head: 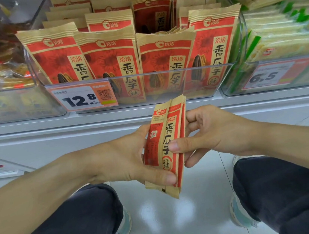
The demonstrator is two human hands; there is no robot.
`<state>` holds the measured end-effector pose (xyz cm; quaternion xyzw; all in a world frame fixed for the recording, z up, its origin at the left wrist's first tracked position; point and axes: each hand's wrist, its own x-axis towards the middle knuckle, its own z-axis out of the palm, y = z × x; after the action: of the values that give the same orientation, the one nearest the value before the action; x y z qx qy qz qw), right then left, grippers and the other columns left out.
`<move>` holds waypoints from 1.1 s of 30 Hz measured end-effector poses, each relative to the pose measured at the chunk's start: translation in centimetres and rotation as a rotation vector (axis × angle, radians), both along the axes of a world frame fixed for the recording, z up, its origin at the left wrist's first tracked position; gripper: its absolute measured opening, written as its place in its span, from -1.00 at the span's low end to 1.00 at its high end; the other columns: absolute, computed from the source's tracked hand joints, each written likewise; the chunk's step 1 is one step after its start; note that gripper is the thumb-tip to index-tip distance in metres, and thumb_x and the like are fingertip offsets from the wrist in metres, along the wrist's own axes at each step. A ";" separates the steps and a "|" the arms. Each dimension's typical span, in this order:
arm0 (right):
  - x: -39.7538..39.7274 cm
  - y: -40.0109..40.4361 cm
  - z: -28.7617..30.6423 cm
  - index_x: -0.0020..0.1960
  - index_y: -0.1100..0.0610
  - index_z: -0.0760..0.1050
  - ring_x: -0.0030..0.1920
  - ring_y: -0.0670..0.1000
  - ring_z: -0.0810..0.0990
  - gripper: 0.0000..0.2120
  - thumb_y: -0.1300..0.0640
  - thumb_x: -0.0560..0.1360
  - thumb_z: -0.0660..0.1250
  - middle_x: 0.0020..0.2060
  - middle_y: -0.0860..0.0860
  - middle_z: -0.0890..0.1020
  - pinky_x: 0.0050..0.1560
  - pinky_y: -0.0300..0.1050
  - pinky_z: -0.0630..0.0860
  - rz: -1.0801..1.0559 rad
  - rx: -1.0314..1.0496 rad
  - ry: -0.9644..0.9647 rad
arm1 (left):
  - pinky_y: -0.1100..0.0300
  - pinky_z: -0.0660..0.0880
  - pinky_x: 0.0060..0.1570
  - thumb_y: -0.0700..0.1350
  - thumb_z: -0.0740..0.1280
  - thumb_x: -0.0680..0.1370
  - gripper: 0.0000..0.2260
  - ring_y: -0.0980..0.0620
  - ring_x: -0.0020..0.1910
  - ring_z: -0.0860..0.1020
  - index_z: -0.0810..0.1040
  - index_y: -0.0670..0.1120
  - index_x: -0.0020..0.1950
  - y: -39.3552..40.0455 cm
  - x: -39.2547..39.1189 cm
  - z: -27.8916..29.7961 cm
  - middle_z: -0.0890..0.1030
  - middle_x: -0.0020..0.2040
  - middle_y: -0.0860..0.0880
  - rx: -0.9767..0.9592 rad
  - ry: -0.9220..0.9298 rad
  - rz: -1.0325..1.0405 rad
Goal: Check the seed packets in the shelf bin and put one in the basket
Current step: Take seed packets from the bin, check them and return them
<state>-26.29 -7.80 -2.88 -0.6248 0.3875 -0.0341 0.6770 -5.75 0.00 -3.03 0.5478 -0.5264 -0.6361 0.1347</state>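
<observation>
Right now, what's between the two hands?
In the head view, a seed packet sits upright between the left hand and the right hand. Both hands grip it, below the shelf bin.

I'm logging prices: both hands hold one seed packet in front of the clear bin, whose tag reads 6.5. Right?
Not quite. The head view shows the tag on the clear bin reads 12.8; the 6.5 tag belongs to the neighbouring bin. Left hand and right hand do hold one seed packet.
</observation>
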 end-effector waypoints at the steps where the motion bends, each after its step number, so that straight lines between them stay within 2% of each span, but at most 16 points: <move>1: 0.0 0.0 0.0 0.18 0.29 0.60 -0.04 0.18 0.75 -0.59 0.13 0.41 0.54 0.03 0.21 0.71 -0.02 0.08 0.71 0.009 -0.004 -0.011 | 0.19 0.62 0.10 -0.09 0.61 0.33 -0.22 0.20 0.09 0.65 0.27 0.27 0.39 0.0 -0.1 0.1 0.66 0.10 0.16 0.004 0.006 0.001; 4: 0.0 0.1 -0.1 0.13 0.36 0.55 0.07 0.12 0.72 -0.53 0.07 0.37 0.52 0.08 0.18 0.70 0.09 0.13 0.68 0.025 -0.021 -0.045 | 0.18 0.63 0.09 0.10 0.62 0.26 -0.11 0.22 0.09 0.64 0.21 0.22 0.47 -0.2 -0.3 0.1 0.64 0.09 0.20 0.000 -0.046 0.016; 6: 0.0 0.2 -0.2 0.10 0.33 0.56 0.10 0.09 0.71 -0.63 0.13 0.41 0.51 0.08 0.17 0.71 0.14 0.13 0.66 0.034 -0.022 -0.059 | 0.09 0.64 0.08 0.06 0.57 0.28 -0.14 0.10 0.10 0.65 0.19 0.20 0.48 -0.2 -0.2 0.2 0.64 0.14 0.04 -0.003 -0.100 0.015; 8: 0.0 0.1 -0.4 0.05 0.24 0.61 0.12 0.11 0.69 -0.81 0.22 0.46 0.51 0.09 0.18 0.71 0.16 0.15 0.65 0.025 -0.045 -0.053 | -0.01 0.62 0.11 -0.04 0.49 0.29 -0.24 -0.08 0.09 0.64 0.26 0.12 0.44 -0.3 -0.1 0.2 0.62 0.09 -0.16 0.000 -0.150 -0.018; 9: 0.0 0.1 -0.5 0.02 0.22 0.63 0.13 0.11 0.68 -0.85 0.25 0.48 0.51 0.09 0.17 0.71 0.16 0.14 0.65 0.016 -0.062 -0.044 | -0.05 0.62 0.10 -0.10 0.43 0.27 -0.32 -0.15 0.00 0.62 0.35 0.03 0.38 -0.4 -0.1 0.2 0.60 -0.01 -0.21 0.009 -0.144 -0.030; 10: 0.0 0.1 -0.6 0.00 0.22 0.63 0.10 0.09 0.69 -0.88 0.27 0.47 0.51 0.06 0.15 0.72 0.15 0.11 0.66 0.003 -0.078 -0.035 | -0.07 0.60 0.04 -0.14 0.38 0.26 -0.43 -0.19 -0.11 0.57 0.43 -0.12 0.28 -0.4 -0.2 0.2 0.54 -0.12 -0.22 0.022 -0.118 -0.025; 12: 0.1 0.0 -0.6 -0.07 0.24 0.60 0.00 0.03 0.71 -0.88 0.28 0.45 0.52 -0.04 0.13 0.74 0.12 0.07 0.67 -0.044 -0.090 -0.024 | -0.05 0.51 -0.08 -0.20 0.33 0.30 -0.60 -0.19 -0.20 0.50 0.47 -0.32 0.09 -0.4 -0.3 0.0 0.51 -0.19 -0.23 0.026 -0.076 0.004; 15: 0.2 -0.3 -0.6 -0.21 0.17 0.46 0.00 0.21 0.74 -0.74 0.33 0.40 0.54 -0.05 0.24 0.71 0.11 0.18 0.67 -0.196 -0.063 -0.051 | 0.07 0.61 0.13 -0.26 0.43 0.54 -0.80 -0.11 0.02 0.68 0.62 -0.19 0.16 -0.5 0.0 -0.1 0.71 0.03 -0.12 -0.026 -0.033 0.043; 17: 0.3 -0.6 -0.6 -0.25 0.14 0.35 -0.01 0.29 0.72 -0.63 0.36 0.34 0.56 -0.08 0.24 0.65 0.02 0.21 0.69 -0.302 -0.083 -0.078 | 0.04 0.59 0.20 -0.27 0.39 0.59 -0.78 -0.06 0.12 0.68 0.61 -0.14 0.23 -0.5 0.2 0.1 0.71 0.13 -0.08 -0.051 0.029 0.073; 19: 0.2 -0.8 -0.5 -0.25 0.12 0.27 -0.08 0.25 0.75 -0.54 0.38 0.32 0.57 -0.11 0.21 0.65 -0.08 0.17 0.71 -0.352 -0.100 -0.095 | 0.02 0.59 0.22 -0.28 0.40 0.57 -0.74 -0.07 0.14 0.68 0.59 -0.16 0.25 -0.5 0.4 0.1 0.71 0.13 -0.08 -0.087 0.050 0.119; 21: 0.1 -0.7 -0.3 -0.24 0.11 0.22 -0.15 0.16 0.76 -0.49 0.35 0.30 0.59 -0.15 0.17 0.71 -0.23 0.06 0.72 -0.347 -0.147 -0.090 | 0.00 0.59 0.22 -0.30 0.41 0.54 -0.72 -0.07 0.12 0.68 0.58 -0.16 0.24 -0.6 0.6 -0.1 0.72 0.11 -0.09 -0.114 0.041 0.154; 23: -0.1 -0.7 0.3 -0.26 0.11 0.19 -0.20 0.08 0.76 -0.46 0.30 0.28 0.61 -0.17 0.14 0.74 -0.44 -0.13 0.60 -0.328 -0.256 -0.083 | -0.03 0.59 0.22 -0.30 0.44 0.52 -0.70 -0.06 0.12 0.68 0.58 -0.11 0.24 -0.7 0.8 -0.1 0.72 0.11 -0.08 -0.135 0.019 0.174; 25: -0.2 -0.7 1.1 -0.27 0.13 0.16 -0.21 0.09 0.77 -0.44 0.23 0.24 0.62 -0.23 0.14 0.75 -0.53 -0.20 0.50 -0.328 -0.357 -0.116 | -0.02 0.59 0.21 -0.29 0.45 0.52 -0.68 -0.02 0.12 0.68 0.58 -0.04 0.22 -0.7 0.9 0.0 0.72 0.10 -0.03 -0.170 -0.017 0.173; 29: -0.5 -0.8 2.2 -0.30 0.15 0.13 -0.23 0.11 0.77 -0.41 0.15 0.17 0.60 -0.32 0.16 0.73 -0.55 -0.17 0.53 -0.335 -0.455 -0.221 | 0.24 0.59 0.07 -0.24 0.46 0.53 -0.66 0.22 0.03 0.66 0.54 0.12 0.19 -1.0 1.0 1.1 0.71 0.04 0.22 -0.347 -0.196 0.117; 31: -0.6 -0.8 2.1 -0.24 0.16 0.18 -0.22 0.09 0.77 -0.43 0.16 0.16 0.61 -0.29 0.12 0.74 -0.49 -0.17 0.58 -0.352 -0.490 -0.270 | 0.27 0.57 0.04 -0.18 0.48 0.53 -0.66 0.26 0.02 0.64 0.53 0.14 0.21 -1.0 1.1 1.8 0.69 0.04 0.24 -0.411 -0.287 0.095; 33: -0.6 -0.8 2.0 -0.09 0.12 0.31 -0.16 0.03 0.76 -0.43 0.18 0.15 0.66 -0.15 0.05 0.74 -0.34 -0.16 0.63 -0.347 -0.585 -0.255 | 0.20 0.56 0.01 -0.10 0.48 0.54 -0.73 0.25 -0.03 0.61 0.52 0.15 0.16 -0.9 1.3 2.2 0.68 0.00 0.22 -0.474 -0.445 0.047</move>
<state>-26.85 -8.63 -0.91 -0.7077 0.3743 -0.3355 0.4964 -4.47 -0.89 -0.81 0.6389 -0.6635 -0.3570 0.1549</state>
